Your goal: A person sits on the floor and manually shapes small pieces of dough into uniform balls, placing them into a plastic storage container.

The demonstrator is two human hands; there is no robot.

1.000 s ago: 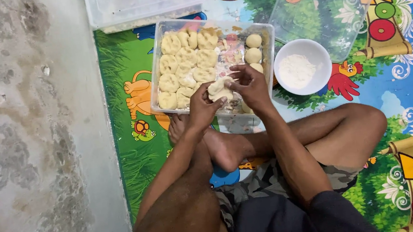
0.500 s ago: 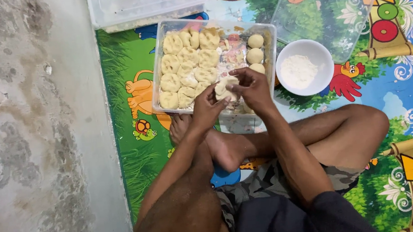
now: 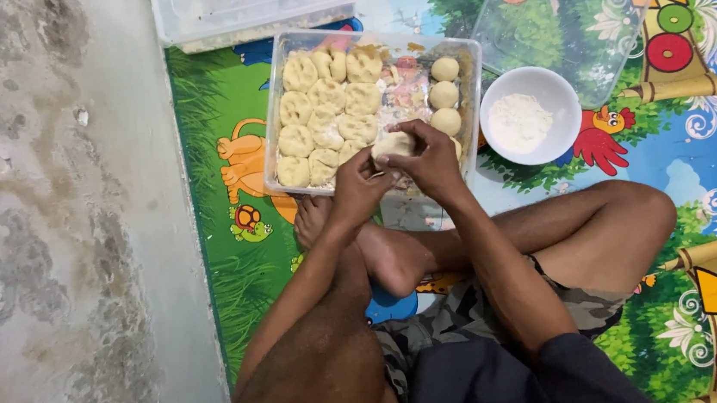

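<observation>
Left hand (image 3: 360,186): curled around the near side of a dough piece (image 3: 393,145), fingers bent and pressed on it.
Right hand (image 3: 431,159): cupped over the same dough piece from the other side, fingers closed on it – both hands touching.
Dough piece: pale and soft, held between the two hands, just above the near edge of the tray (image 3: 277,139).
Tray: clear plastic, right in front of the hands, lying on the mat (image 3: 234,264).
Flat dough (image 3: 327,113): many pressed pieces with dents, packed in rows in the tray, beyond the left hand.
Dough balls (image 3: 444,94): three round ones in a line, just beyond the right hand, at the tray's right side.
Bowl (image 3: 531,115): white, with white flour inside, just to the right of the right hand, beside the tray.
Lid (image 3: 584,17): clear plastic, lying past the bowl, farther from the hands.
Box (image 3: 259,7): clear, far beyond the hands, behind the tray.
Mat: bright, with cartoon animals and grass, under the tray and bowl.
Legs: crossed under the arms – one bare foot (image 3: 385,255) just below the hands.
Floor (image 3: 52,254): grey, stained concrete, well to the left of the left hand.
</observation>
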